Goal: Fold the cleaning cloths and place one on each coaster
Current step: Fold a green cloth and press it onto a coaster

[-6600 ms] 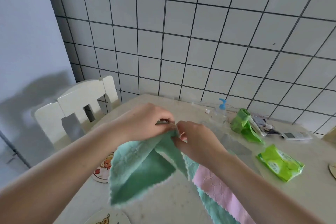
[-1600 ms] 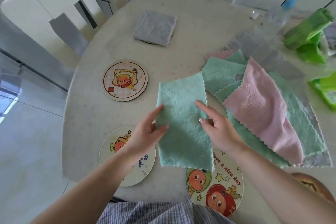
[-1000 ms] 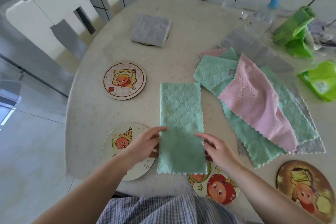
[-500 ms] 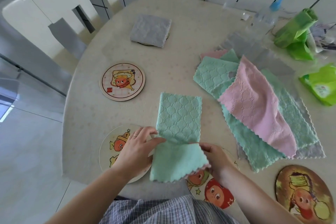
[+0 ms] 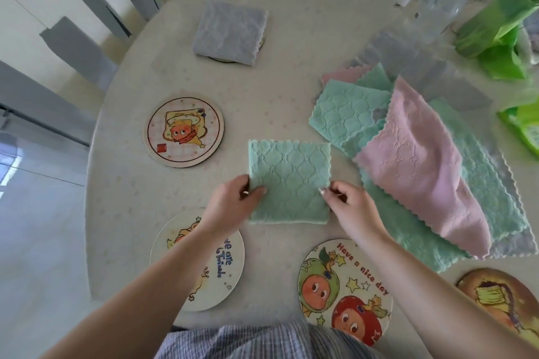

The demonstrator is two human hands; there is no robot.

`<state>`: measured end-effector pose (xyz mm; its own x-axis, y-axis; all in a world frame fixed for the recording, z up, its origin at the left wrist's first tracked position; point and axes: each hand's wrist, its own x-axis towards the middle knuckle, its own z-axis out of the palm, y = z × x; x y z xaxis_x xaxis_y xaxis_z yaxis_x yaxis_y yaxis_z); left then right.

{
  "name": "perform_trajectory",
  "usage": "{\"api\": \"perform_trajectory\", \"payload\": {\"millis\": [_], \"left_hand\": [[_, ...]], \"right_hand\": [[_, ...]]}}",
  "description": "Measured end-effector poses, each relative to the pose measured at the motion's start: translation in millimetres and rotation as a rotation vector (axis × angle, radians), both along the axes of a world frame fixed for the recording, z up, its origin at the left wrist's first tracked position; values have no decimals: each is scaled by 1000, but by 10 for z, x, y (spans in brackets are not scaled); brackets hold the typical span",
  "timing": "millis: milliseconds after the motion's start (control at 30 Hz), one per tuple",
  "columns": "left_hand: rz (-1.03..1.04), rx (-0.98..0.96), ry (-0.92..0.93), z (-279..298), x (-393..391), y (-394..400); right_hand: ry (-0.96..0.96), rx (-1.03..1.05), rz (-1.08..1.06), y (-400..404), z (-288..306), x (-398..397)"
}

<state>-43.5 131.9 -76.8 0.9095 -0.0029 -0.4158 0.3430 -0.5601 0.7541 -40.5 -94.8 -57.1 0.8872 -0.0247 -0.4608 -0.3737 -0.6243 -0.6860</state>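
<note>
A green cloth (image 5: 290, 181) lies folded into a square on the round table (image 5: 291, 87). My left hand (image 5: 233, 204) pinches its left edge and my right hand (image 5: 347, 204) pinches its right edge. A grey folded cloth (image 5: 230, 32) rests on a coaster at the far side. Bare picture coasters lie around: one at the left (image 5: 183, 131), one under my left forearm (image 5: 221, 268), one near the front edge (image 5: 344, 291), one at the right corner (image 5: 504, 300). A pile of unfolded pink (image 5: 420, 163) and green (image 5: 347, 114) cloths lies on the right.
A clear spray bottle (image 5: 443, 0) and green plastic packs (image 5: 501, 38) stand at the far right. A white chair (image 5: 58, 23) sits beyond the table's left side. The tiled wall runs behind the table.
The long green strip was folded in half: both hands lifted its near end and laid it over the far end, leaving a square. My hands now sit at its side edges.
</note>
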Motion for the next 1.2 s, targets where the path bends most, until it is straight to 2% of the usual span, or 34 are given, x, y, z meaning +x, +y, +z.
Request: {"api": "perform_trajectory", "payload": {"millis": [100, 267, 600, 667, 733, 767, 833, 900, 1000, 1200], "left_hand": [[7, 14, 109, -63, 79, 3], [-15, -19, 179, -50, 154, 14], [27, -8, 181, -53, 140, -3], [177, 0, 124, 9, 87, -51], [274, 68, -101, 61, 23, -80], [230, 111, -254, 73, -1, -91], [-1, 197, -462, 42, -9, -151], [-247, 305, -523, -43, 23, -262], [-414, 447, -441, -172, 58, -360], [-458, 628, -294, -331, -112, -203]], "right_hand": [[9, -34, 23, 2, -66, 32], [1, -76, 2, 6, -107, 14], [1, -105, 19, -6, -170, 42], [-51, -124, -70, -15, -158, 31], [-161, -144, -124, 13, -93, 27], [-233, -161, -85, 48, -67, 39], [-330, -245, 109, 156, -66, 84], [-290, -348, 306, 298, -123, 133], [-251, -450, 446, 457, -301, 145], [-275, -662, 626, 241, -485, 169]]}}
